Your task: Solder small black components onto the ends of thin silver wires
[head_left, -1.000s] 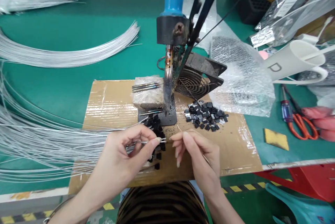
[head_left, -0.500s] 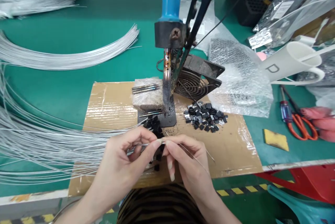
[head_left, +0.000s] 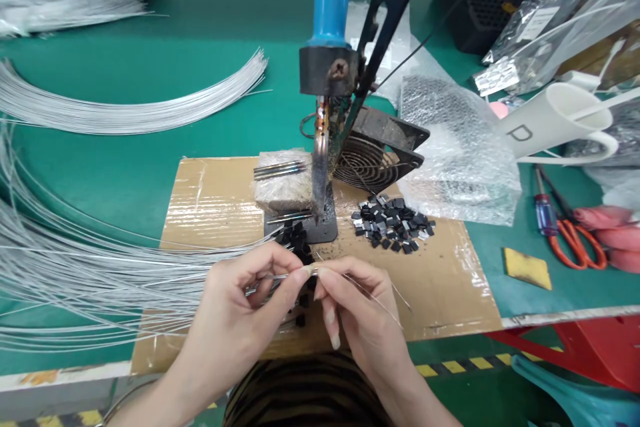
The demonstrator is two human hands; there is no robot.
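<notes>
My left hand (head_left: 250,307) is closed, thumb and forefinger pinching a thin grey wire (head_left: 279,276). My right hand (head_left: 367,307) pinches at the same spot, fingertips almost touching the left ones. Fine silvery strands (head_left: 373,296) run out to the right from the right fingers; whether they belong to the same wire is hidden. Just behind the hands lie small black pieces (head_left: 294,237), partly covered by the fingers. A soldering iron (head_left: 332,10) with a blue handle hangs tip-down above them. Loose grey wires (head_left: 125,274) spread to the left, passing behind my left hand.
A cardboard sheet (head_left: 440,294) covers the table. On it sit a pile of small black-and-silver pieces (head_left: 393,222), a fan (head_left: 375,154) and a wrapped block (head_left: 283,190) bearing metal rods. Scissors (head_left: 575,244), a yellow sponge (head_left: 527,268) and a white mug (head_left: 555,120) are at right.
Both hands keep their pinch at nearly the same place. The right hand's lower fingers have shifted slightly right and down; the whole view has moved a little.
</notes>
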